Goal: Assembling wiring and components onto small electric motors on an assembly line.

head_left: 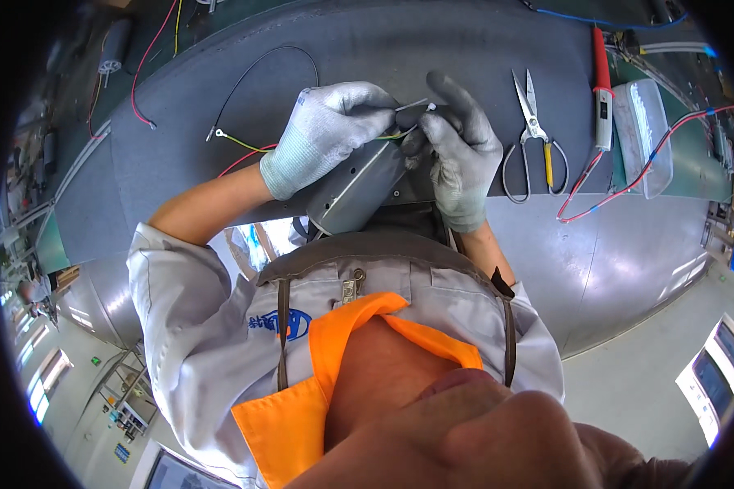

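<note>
My left hand (334,129), in a pale glove, pinches a thin grey wire end (411,104) between thumb and fingertips. Facing it, my gloved right hand (462,159) has its thumb and forefinger about a tiny white piece (431,107), close to the wire's tip; its kind is too small to tell. A green-yellow wire (236,141) with a ring terminal passes behind my left hand and shows again between both hands. Beside it run a red wire (249,156) and a looped black wire (257,63). Below my hands leans a grey metal cylinder (355,191) with holes.
Scissors (532,130) with one yellow handle lie right of my right hand. Farther right are a red-and-white handheld tool (603,102) with a red cord and a clear plastic box (659,155) holding small white pieces. Another grey cylinder (115,45) lies far left on the dark tabletop (465,41).
</note>
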### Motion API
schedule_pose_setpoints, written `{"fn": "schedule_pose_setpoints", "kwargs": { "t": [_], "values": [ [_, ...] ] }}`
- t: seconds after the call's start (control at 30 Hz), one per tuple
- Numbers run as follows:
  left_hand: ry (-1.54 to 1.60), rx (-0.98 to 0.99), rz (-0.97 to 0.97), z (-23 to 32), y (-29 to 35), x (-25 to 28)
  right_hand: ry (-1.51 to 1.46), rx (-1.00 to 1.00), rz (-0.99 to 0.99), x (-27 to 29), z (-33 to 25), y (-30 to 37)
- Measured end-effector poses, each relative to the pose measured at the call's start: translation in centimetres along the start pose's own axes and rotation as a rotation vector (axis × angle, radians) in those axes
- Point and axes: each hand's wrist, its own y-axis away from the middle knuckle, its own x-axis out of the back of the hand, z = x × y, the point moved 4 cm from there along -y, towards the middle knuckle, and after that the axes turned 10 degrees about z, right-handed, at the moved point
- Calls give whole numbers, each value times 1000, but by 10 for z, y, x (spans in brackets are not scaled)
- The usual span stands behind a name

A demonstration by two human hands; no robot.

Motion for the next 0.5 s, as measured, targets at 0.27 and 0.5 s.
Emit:
{"fn": "schedule_pose_setpoints", "kwargs": {
  "t": [0.27, 0.5],
  "values": [
    [-105, -149, -2, 9, -2, 1, 24, -2, -23, 0, -6, -3],
    [-170, -285, 25, 5, 1, 0, 119, -132, -181, 0, -13, -11]
  ]
}}
